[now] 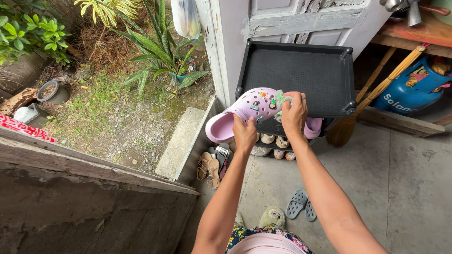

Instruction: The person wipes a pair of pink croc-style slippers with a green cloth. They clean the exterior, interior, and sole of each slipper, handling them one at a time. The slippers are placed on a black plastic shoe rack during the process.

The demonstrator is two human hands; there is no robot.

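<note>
Two hands on lilac clog (pixel 245 110): left hand (pixel 245 134) grips heel edge, right hand (pixel 294 115) presses green cloth (pixel 281 99) onto charm-studded top. Clog held in air over front edge of black shoe rack (pixel 301 70). Open concrete floor (pixel 405 178) right; grey sandals (pixel 300 204) below.

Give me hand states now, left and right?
Left hand: closed on the lilac clog, gripping its lower side.
Right hand: fingers closed on a pale green cloth pressed against the clog.
</note>
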